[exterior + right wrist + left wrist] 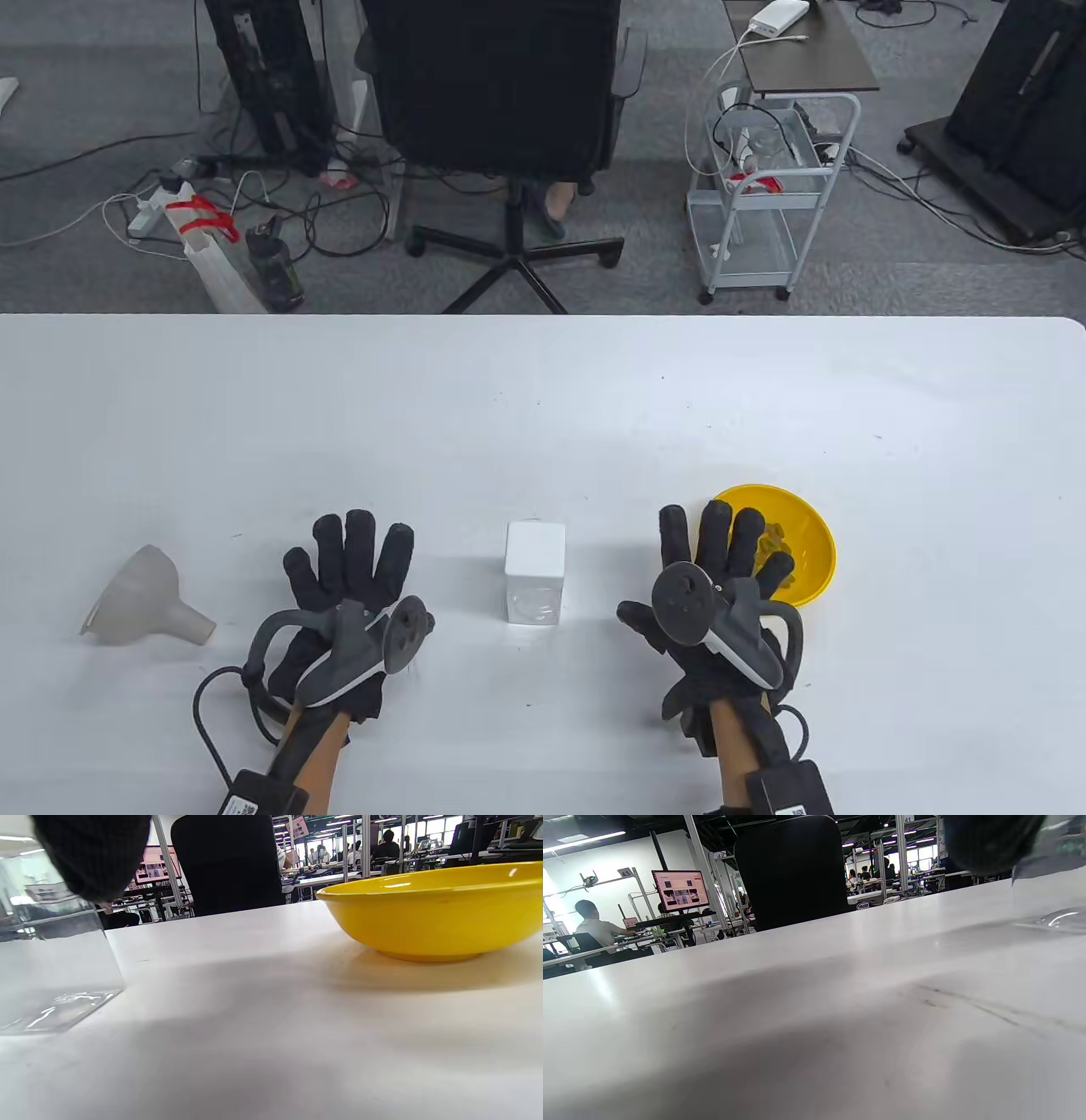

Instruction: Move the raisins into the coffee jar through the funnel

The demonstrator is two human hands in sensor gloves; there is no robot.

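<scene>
A clear square coffee jar (pixel 534 573) with a white lid stands upright at the table's middle front; its glass base shows in the right wrist view (pixel 55 984). A yellow bowl (pixel 810 531) holding raisins (pixel 776 543) sits to its right, also in the right wrist view (pixel 437 912). A translucent funnel (pixel 144 598) lies on its side at the left. My left hand (pixel 348 552) lies flat on the table between funnel and jar, fingers straight, holding nothing. My right hand (pixel 721 543) lies flat too, its fingertips overlapping the bowl's near left rim.
The white table (pixel 543 407) stretches wide behind the objects. Beyond its far edge stand a black office chair (pixel 501 93), a white wire cart (pixel 764 195) and floor cables. A dark fingertip (pixel 93 853) fills the top left of the right wrist view.
</scene>
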